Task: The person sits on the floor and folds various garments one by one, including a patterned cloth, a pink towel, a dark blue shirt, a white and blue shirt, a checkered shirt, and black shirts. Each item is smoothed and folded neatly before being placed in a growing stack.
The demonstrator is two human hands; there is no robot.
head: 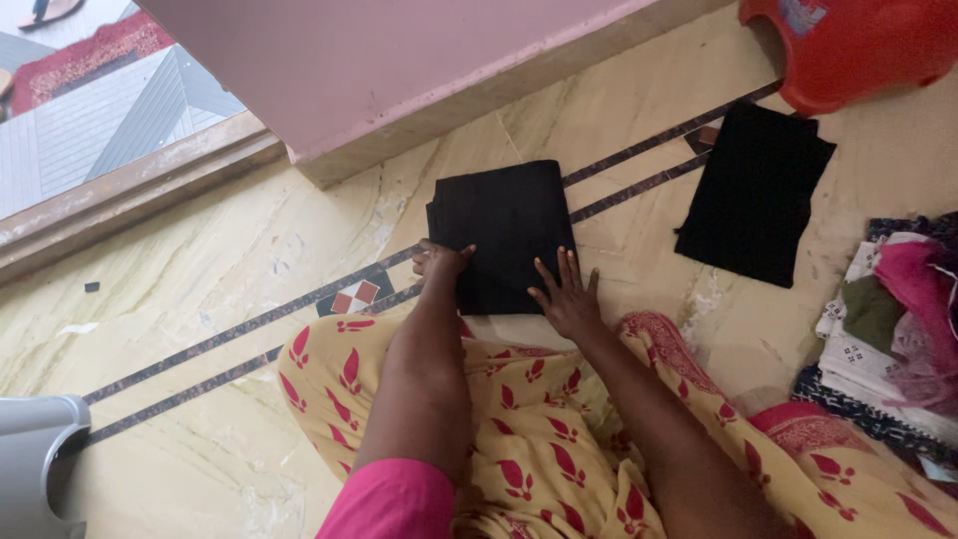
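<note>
A folded black cloth (504,225) lies on the marble floor (230,260) just in front of my knees. My left hand (440,262) grips its near left edge with curled fingers. My right hand (566,296) rests flat on its near right corner, fingers spread. A second folded black cloth (753,195) lies apart on the floor to the right. My lap is covered by yellow fabric with red prints (519,439).
A red plastic stool (858,45) stands at the top right. A pile of mixed clothes (893,329) sits at the right edge. A pink wall (389,60) and a door threshold (130,190) run along the back. A grey object (35,464) is at lower left.
</note>
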